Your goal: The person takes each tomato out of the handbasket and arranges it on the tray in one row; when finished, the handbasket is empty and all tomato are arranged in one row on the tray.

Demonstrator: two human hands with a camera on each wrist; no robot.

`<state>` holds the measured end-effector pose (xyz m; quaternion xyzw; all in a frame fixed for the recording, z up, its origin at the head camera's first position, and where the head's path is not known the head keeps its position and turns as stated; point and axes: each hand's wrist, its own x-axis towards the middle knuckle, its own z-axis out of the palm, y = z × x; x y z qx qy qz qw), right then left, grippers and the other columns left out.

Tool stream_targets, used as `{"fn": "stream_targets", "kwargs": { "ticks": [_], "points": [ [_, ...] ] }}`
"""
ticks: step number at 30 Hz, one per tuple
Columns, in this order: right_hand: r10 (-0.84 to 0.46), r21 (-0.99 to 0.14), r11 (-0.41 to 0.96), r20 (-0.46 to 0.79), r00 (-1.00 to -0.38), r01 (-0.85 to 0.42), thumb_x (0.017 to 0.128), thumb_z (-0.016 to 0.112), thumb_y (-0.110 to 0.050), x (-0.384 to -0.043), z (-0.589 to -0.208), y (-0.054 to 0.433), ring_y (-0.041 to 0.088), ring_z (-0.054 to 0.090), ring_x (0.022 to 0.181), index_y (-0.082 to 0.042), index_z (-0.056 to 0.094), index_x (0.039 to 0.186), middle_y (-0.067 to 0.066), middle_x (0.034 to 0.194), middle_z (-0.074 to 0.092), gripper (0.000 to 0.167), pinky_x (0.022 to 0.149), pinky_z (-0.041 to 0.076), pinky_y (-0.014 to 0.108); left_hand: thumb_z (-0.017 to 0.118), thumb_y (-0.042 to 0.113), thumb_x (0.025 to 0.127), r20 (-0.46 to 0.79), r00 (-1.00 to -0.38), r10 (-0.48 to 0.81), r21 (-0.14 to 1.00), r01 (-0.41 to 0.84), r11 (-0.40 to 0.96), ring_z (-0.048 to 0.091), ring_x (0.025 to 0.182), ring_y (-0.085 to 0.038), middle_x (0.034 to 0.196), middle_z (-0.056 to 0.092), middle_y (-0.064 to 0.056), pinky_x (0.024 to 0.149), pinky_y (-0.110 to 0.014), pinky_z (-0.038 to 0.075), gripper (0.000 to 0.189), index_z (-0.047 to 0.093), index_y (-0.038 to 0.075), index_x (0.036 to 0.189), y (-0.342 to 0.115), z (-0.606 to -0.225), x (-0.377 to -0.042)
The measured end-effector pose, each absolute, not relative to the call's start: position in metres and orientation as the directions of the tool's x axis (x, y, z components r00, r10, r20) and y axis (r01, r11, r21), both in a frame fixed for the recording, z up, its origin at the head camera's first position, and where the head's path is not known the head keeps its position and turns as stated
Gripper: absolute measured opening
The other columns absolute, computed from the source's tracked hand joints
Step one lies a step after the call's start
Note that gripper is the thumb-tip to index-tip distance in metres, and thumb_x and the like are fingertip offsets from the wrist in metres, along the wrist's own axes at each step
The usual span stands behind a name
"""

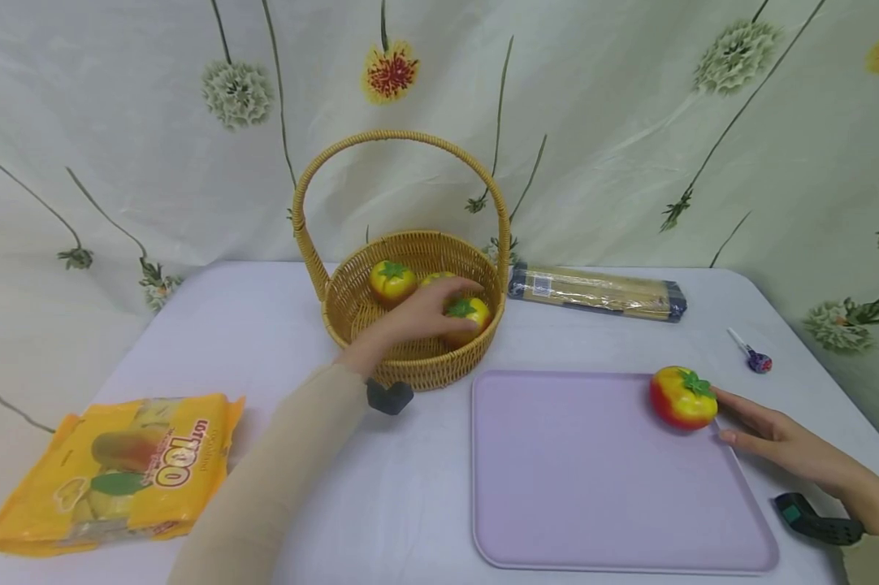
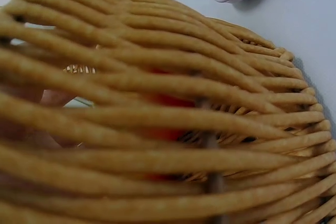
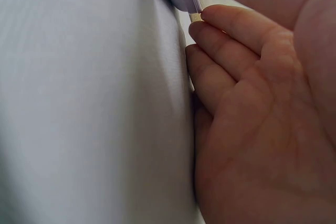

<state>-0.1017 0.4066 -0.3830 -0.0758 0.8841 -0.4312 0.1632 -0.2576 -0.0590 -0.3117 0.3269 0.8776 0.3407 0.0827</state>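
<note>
Beige cloth sleeve ends at left hand, spanning glossy round yellow-red persimmon, grip unclear. Relaxed right hand lies farther.

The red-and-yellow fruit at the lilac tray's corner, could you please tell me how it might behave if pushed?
The fruit may roll, given its rounded sides, though its squat shape could slow that. Its glossy skin suggests it might be slippery. Being at the corner, it could cross the low rim of the tray if pushed outward.

A flowered backdrop behind the table suggests staging.
</note>
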Motion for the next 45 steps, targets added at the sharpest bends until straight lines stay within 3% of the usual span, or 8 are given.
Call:
{"fn": "stream_targets", "kwargs": {
  "ticks": [16,26,29,31,33,37,40,45],
  "points": [
    [-0.289,-0.808,0.59,-0.208,-0.934,-0.002,0.096,0.051,-0.012,-0.1,-0.384,0.408,0.058,0.004,0.125,0.012,0.013,0.143,0.039,0.143,0.007,0.065,0.088,0.012,0.075,0.063,0.024,0.089,-0.11,-0.737,0.667,0.577,0.499,0.647,0.038,0.123,-0.025,0.141,0.04,-0.011,0.101,-0.039,0.033,0.057,0.041,0.013,0.141,-0.058,-0.316,-0.257],
    [-0.298,-0.815,0.579,-0.186,-0.936,-0.022,0.097,0.049,-0.011,-0.101,-0.387,0.411,0.047,0.0,0.132,0.009,0.013,0.144,0.037,0.145,0.008,0.064,0.09,0.008,0.072,0.063,0.028,0.089,-0.131,-0.733,0.667,0.592,0.482,0.646,0.036,0.125,-0.026,0.142,0.038,-0.012,0.102,-0.041,0.031,0.062,0.037,0.011,0.143,-0.062,-0.316,-0.256],
    [-0.302,-0.81,0.586,-0.178,-0.937,-0.035,0.097,0.049,-0.012,-0.101,-0.387,0.412,0.008,0.005,0.138,0.01,0.013,0.144,0.037,0.144,0.009,0.063,0.092,0.009,0.071,0.064,0.03,0.088,-0.15,-0.747,0.648,0.587,0.46,0.666,0.038,0.124,-0.027,0.141,0.04,-0.013,0.102,-0.042,0.032,0.065,0.036,0.011,0.143,-0.063,-0.317,-0.256],
    [-0.308,-0.81,0.585,-0.167,-0.937,-0.048,0.097,0.049,-0.011,-0.101,-0.388,0.412,-0.017,0.012,0.124,0.01,0.014,0.143,0.038,0.144,0.009,0.062,0.093,0.009,0.071,0.065,0.032,0.087,-0.147,-0.767,0.625,0.582,0.444,0.682,0.039,0.124,-0.028,0.14,0.04,-0.013,0.101,-0.043,0.033,0.067,0.036,0.013,0.143,-0.064,-0.317,-0.256],
    [-0.311,-0.803,0.593,-0.159,-0.937,-0.061,0.097,0.049,-0.011,-0.101,-0.388,0.412,-0.028,0.019,0.105,0.01,0.015,0.143,0.038,0.144,0.011,0.062,0.1,0.01,0.063,0.068,0.035,0.084,-0.126,-0.791,0.599,0.588,0.427,0.687,0.04,0.123,-0.028,0.14,0.041,-0.012,0.1,-0.044,0.034,0.068,0.038,0.016,0.143,-0.064,-0.317,-0.255],
    [-0.313,-0.806,0.589,-0.161,-0.936,-0.058,0.097,0.049,-0.011,-0.101,-0.389,0.412,-0.028,0.019,0.105,0.01,0.015,0.144,0.038,0.144,0.011,0.062,0.098,0.01,0.066,0.072,0.04,0.08,-0.063,-0.826,0.56,0.629,0.403,0.665,0.039,0.124,-0.028,0.14,0.041,-0.01,0.099,-0.045,0.035,0.073,0.039,0.021,0.142,-0.065,-0.315,-0.253],
    [-0.314,-0.814,0.58,-0.171,-0.934,-0.046,0.097,0.049,-0.012,-0.101,-0.388,0.411,-0.006,0.01,0.132,0.01,0.014,0.144,0.038,0.144,0.009,0.063,0.089,0.01,0.073,0.074,0.041,0.079,-0.025,-0.839,0.544,0.663,0.393,0.637,0.04,0.124,-0.028,0.141,0.04,-0.009,0.098,-0.045,0.036,0.075,0.038,0.022,0.142,-0.065,-0.312,-0.25],
    [-0.298,-0.803,0.596,-0.191,-0.935,-0.026,0.096,0.051,-0.014,-0.101,-0.385,0.408,0.015,0.007,0.139,0.01,0.015,0.143,0.038,0.144,0.01,0.064,0.09,0.012,0.073,0.075,0.042,0.077,0.046,-0.867,0.497,0.713,0.377,0.592,0.044,0.117,-0.026,0.14,0.039,-0.007,0.094,-0.044,0.041,0.075,0.038,0.026,0.141,-0.064,-0.305,-0.243]
  ]
}}
